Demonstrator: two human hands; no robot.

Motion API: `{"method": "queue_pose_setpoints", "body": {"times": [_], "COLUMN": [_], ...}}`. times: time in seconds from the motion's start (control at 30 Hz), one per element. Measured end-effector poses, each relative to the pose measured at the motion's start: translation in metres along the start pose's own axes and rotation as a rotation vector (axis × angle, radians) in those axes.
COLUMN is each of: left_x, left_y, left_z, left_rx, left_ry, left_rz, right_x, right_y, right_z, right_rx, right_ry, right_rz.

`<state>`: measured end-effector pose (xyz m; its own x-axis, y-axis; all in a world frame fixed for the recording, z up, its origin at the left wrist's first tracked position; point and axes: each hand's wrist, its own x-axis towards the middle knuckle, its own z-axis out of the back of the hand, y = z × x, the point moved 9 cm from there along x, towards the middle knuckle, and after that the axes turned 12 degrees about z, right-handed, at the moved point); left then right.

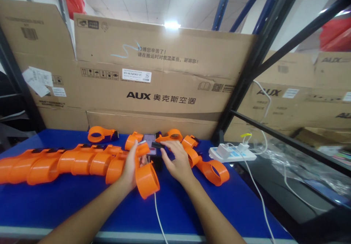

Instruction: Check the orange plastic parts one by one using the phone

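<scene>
Over a blue tabletop (175, 216), we find two bare hands at work: the left hand (131, 169) wraps its fingers round a bright orange plastic tape dispenser with a wide round ring (148, 180), while the right hand (177, 160) pinches a small, narrow black piece (158, 145) between thumb and fingers. We see the dispenser aloft at centre, its long axis running from the upper end, by the left thumb, down toward the wearer and rightward to the ring. The black piece lies roughly crosswise, just right of that upper end; whether they touch, we cannot tell. The right hand is nearer the ring's open right side. To our left stretches a row of similar orange plastic dispensers (78, 161).
</scene>
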<state>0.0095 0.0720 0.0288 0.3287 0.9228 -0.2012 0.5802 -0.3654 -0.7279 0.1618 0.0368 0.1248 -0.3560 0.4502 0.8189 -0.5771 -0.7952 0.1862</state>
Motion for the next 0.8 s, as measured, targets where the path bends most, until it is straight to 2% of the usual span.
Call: {"method": "queue_pose_setpoints", "body": {"times": [0.07, 0.13, 0.23, 0.33, 0.43, 0.67, 0.8], "left_x": [0.000, 0.000, 0.000, 0.001, 0.002, 0.003, -0.001], "left_y": [-0.008, -0.010, 0.004, 0.022, 0.027, 0.029, 0.035], "left_z": [-0.001, -0.004, -0.006, -0.002, 0.003, -0.001, -0.007], "left_rx": [-0.038, -0.034, 0.020, 0.055, 0.087, 0.214, 0.314], "left_ry": [0.039, 0.060, 0.059, 0.004, -0.042, -0.048, -0.042], "left_rz": [-0.029, -0.025, 0.062, 0.146, 0.152, 0.146, 0.117], "right_x": [-0.002, -0.004, -0.008, -0.011, -0.014, -0.017, -0.017], "right_y": [-0.007, -0.010, -0.009, -0.007, -0.008, -0.013, -0.017], "right_z": [-0.004, -0.014, -0.028, -0.038, -0.045, -0.048, -0.045], "right_rx": [-0.032, -0.070, -0.120, -0.172, -0.228, -0.294, -0.288], "right_ry": [0.049, 0.156, 0.308, 0.416, 0.509, 0.578, 0.541], "right_rz": [-0.033, -0.036, -0.005, 0.010, 0.003, -0.001, -0.022]}}
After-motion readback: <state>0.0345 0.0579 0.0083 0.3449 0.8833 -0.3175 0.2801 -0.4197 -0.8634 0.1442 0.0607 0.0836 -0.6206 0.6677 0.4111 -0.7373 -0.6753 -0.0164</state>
